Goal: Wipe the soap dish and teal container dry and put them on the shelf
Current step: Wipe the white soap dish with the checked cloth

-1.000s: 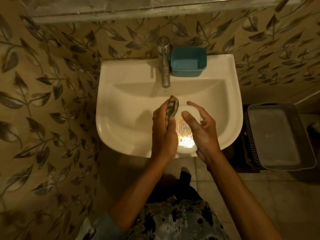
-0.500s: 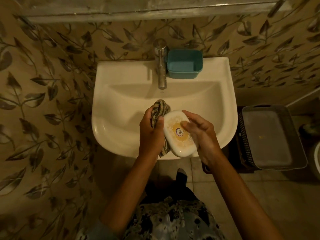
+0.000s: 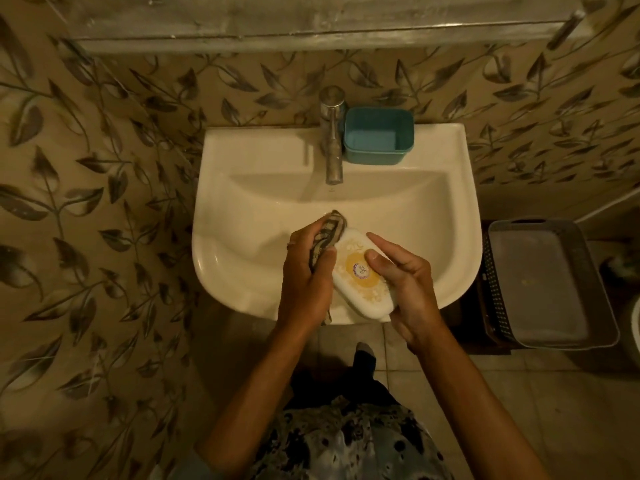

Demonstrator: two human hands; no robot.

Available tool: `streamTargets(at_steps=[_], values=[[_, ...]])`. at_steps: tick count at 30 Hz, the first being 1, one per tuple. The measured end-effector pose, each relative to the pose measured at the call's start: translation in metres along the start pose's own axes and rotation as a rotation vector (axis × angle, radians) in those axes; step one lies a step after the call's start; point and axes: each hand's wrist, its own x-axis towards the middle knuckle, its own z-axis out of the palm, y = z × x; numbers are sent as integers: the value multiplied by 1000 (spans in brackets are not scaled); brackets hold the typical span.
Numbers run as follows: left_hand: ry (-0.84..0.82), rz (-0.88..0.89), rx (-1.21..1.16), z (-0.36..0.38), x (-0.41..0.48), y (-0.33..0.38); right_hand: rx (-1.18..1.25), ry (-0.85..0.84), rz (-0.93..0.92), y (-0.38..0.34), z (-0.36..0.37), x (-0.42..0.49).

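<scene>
A white soap dish with a yellow flower print and a round label is held over the front of the sink. My right hand grips it from the right, thumb on its top. My left hand is closed on a striped cloth pressed against the dish's left side. The teal container stands empty on the sink's back ledge, right of the tap. The grey shelf runs along the wall at the top of the view.
The white sink has a metal tap at its back middle. A dark basket with a grey tray-like lid stands on the floor to the right. Leaf-patterned tiles cover the wall and the left side.
The soap dish has been turned from edge-on, glinting, to its printed top facing up. The cloth has moved onto the dish's left side.
</scene>
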Motion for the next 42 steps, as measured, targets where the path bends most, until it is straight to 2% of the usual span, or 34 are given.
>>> streamTargets(at_steps=[4,6,10,13,16,20,22,26,28,32,34,36,40,42], values=[[-344,55,94,-17,20,15,-190,-216,-34,-9,-8,-1],[-417,34,62,-17,25,21,-186,-183,-70,-11,-8,0],[-291,-2,8,-15,15,11,-36,47,-108,-10,-7,5],[-290,-41,44,-14,2,-7,-35,141,-124,-6,-9,9],[-309,-51,92,-17,1,-12,-153,27,-101,-1,-11,8],[-394,40,98,-22,17,0,-279,-206,-88,-5,-13,8],[-417,77,37,-19,19,6,-283,-192,-146,-13,-14,12],[-287,43,0,-12,4,-1,-109,25,-219,-28,-21,22],[-266,24,1,-8,-5,-6,-133,16,-227,-30,-25,23],[-273,63,5,-7,2,0,-335,-287,-149,-30,-24,18],[-316,124,0,-6,5,7,-374,-362,-150,-33,-25,18],[-314,162,-4,-3,4,11,-352,-314,-196,-41,-26,22],[-224,180,-14,4,-8,6,-157,-53,-247,-47,-32,27],[-212,165,-34,7,-17,1,-121,9,-251,-45,-36,28]])
